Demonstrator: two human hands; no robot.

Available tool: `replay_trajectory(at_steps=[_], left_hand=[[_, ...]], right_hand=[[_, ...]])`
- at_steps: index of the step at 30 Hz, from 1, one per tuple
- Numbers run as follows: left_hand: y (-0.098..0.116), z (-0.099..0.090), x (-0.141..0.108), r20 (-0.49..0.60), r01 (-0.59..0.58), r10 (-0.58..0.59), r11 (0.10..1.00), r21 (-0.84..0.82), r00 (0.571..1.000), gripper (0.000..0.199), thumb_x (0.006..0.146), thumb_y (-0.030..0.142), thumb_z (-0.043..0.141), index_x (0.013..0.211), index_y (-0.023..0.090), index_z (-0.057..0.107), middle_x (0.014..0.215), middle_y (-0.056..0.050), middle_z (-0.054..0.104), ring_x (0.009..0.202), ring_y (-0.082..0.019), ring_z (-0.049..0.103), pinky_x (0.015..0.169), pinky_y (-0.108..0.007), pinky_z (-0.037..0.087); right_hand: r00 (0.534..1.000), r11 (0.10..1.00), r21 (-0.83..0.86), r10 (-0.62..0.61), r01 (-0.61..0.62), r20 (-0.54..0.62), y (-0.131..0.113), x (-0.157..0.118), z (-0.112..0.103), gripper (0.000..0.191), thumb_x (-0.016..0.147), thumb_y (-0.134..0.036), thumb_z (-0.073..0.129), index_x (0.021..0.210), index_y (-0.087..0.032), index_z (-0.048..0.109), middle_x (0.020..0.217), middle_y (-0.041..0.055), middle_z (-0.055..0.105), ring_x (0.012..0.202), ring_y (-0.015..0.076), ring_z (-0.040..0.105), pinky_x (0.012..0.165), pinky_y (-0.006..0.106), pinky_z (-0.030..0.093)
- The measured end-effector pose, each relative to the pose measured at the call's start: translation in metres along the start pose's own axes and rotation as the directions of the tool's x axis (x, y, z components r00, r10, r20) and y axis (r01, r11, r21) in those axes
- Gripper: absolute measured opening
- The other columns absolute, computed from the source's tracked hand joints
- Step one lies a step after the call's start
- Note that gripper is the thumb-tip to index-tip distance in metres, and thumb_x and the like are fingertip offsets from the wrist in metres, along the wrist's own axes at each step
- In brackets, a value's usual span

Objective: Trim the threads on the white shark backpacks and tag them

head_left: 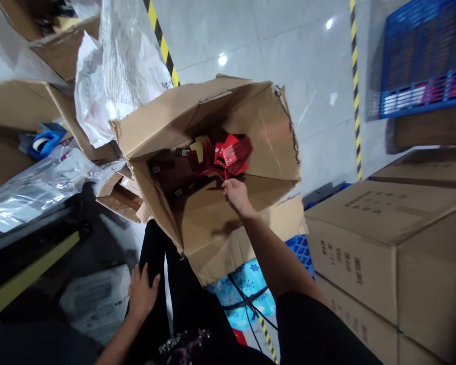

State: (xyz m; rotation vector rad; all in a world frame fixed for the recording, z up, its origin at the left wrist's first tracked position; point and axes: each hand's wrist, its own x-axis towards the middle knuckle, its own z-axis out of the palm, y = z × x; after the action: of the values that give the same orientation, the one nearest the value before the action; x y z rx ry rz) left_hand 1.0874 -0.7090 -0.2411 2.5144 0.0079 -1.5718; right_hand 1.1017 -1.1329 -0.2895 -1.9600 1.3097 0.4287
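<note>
My right hand (235, 195) reaches into a large open cardboard box (216, 256) and is closed on a thin red strand of a shiny red item (233, 154). That item is blurred, so its exact kind does not show. Beneath and beside it in the box lie dark red packages with small white labels (182, 152) and a yellowish piece (198, 151). My left hand (143, 294) rests on my black-clothed leg with its fingers apart, holding nothing.
Stacked sealed cartons (365, 218) stand at the right, below a filled blue crate (425, 61). Other open boxes (19, 106) and plastic wrapping (125, 56) crowd the left. A blue snowflake-patterned bundle (247, 289) with black cords lies below the box.
</note>
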Motion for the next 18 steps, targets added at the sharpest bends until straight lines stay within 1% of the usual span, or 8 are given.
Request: replay_trajectory(at_steps=[1,3,6,8,11,14,16,18], left_hand=[[0.017,-0.014,-0.007,0.010,-0.077,0.079,0.986,-0.149,0.997,0.058,0.091,0.040,0.052,0.139,0.007,0.053,0.149,-0.022,0.045,0.143,-0.034,0.037,0.118,-0.050,0.029],[0.054,-0.044,-0.025,0.040,-0.164,0.205,0.872,-0.461,0.978,0.052,0.091,0.048,0.054,0.130,0.016,0.062,0.138,-0.014,0.059,0.131,-0.028,0.052,0.117,-0.043,0.034],[0.100,-0.080,-0.061,0.065,-0.103,0.232,0.643,-0.759,0.971,0.058,0.084,0.062,0.061,0.123,0.019,0.067,0.131,-0.012,0.065,0.122,-0.027,0.060,0.110,-0.039,0.042],[0.110,-0.092,-0.085,0.043,-0.048,0.176,0.483,-0.874,0.983,0.067,0.075,0.064,0.071,0.125,0.020,0.065,0.131,-0.012,0.065,0.121,-0.026,0.061,0.106,-0.037,0.046],[0.086,-0.094,-0.117,0.034,0.032,0.001,0.301,-0.953,0.999,0.069,0.065,0.059,0.082,0.119,0.018,0.066,0.124,-0.011,0.068,0.118,-0.026,0.062,0.106,-0.037,0.047],[0.034,-0.083,-0.142,0.087,0.115,-0.152,0.190,-0.975,0.985,0.062,0.063,0.059,0.083,0.105,0.015,0.069,0.113,-0.012,0.072,0.115,-0.028,0.063,0.105,-0.041,0.048],[0.002,-0.071,-0.155,0.129,0.159,-0.222,0.126,-0.979,0.967,0.059,0.061,0.059,0.084,0.098,0.016,0.069,0.107,-0.011,0.073,0.114,-0.030,0.064,0.103,-0.043,0.049],[-0.017,-0.060,-0.167,0.157,0.183,-0.271,0.072,-0.981,0.950,0.053,0.062,0.056,0.083,0.094,0.016,0.069,0.103,-0.010,0.074,0.111,-0.030,0.066,0.102,-0.043,0.050]], right_hand=[[1.000,0.998,0.056,-0.004,0.004,-0.002,-0.005,-0.020,-0.002,0.044,0.098,-0.041,0.028,0.084,-0.015,0.061,0.064,0.0017,0.060,0.054,0.0125,0.052,0.055,0.023,0.043],[1.000,0.988,0.155,-0.022,0.020,0.010,-0.022,-0.072,-0.001,0.042,0.097,-0.042,0.028,0.082,-0.018,0.059,0.062,0.0001,0.057,0.054,0.0122,0.051,0.054,0.022,0.041],[0.990,0.955,0.284,-0.116,0.088,0.083,-0.056,-0.166,0.018,0.040,0.096,-0.046,0.033,0.078,-0.021,0.059,0.061,-0.0011,0.056,0.057,0.0124,0.052,0.055,0.022,0.040],[0.913,0.899,0.404,-0.296,0.167,0.282,-0.077,-0.228,0.038,0.037,0.098,-0.039,0.034,0.078,-0.021,0.060,0.068,0.0008,0.062,0.061,0.0129,0.055,0.058,0.023,0.040],[0.729,0.861,0.385,-0.494,0.333,0.474,-0.098,-0.297,0.069,0.027,0.092,-0.033,0.046,0.081,-0.019,0.065,0.078,0.0058,0.069,0.067,0.0163,0.058,0.061,0.027,0.039],[0.553,0.817,0.370,-0.574,0.443,0.604,-0.103,-0.337,0.091,0.031,0.089,-0.042,0.051,0.085,-0.019,0.071,0.077,0.0064,0.071,0.065,0.0184,0.059,0.060,0.030,0.037],[0.491,0.814,0.382,-0.572,0.438,0.657,-0.101,-0.354,0.100,0.038,0.089,-0.049,0.047,0.085,-0.023,0.074,0.071,0.0037,0.069,0.060,0.0184,0.058,0.057,0.031,0.035],[0.473,0.823,0.390,-0.559,0.412,0.681,-0.095,-0.368,0.104,0.042,0.089,-0.053,0.042,0.080,-0.027,0.074,0.067,0.0009,0.068,0.059,0.0192,0.058,0.056,0.031,0.035]])
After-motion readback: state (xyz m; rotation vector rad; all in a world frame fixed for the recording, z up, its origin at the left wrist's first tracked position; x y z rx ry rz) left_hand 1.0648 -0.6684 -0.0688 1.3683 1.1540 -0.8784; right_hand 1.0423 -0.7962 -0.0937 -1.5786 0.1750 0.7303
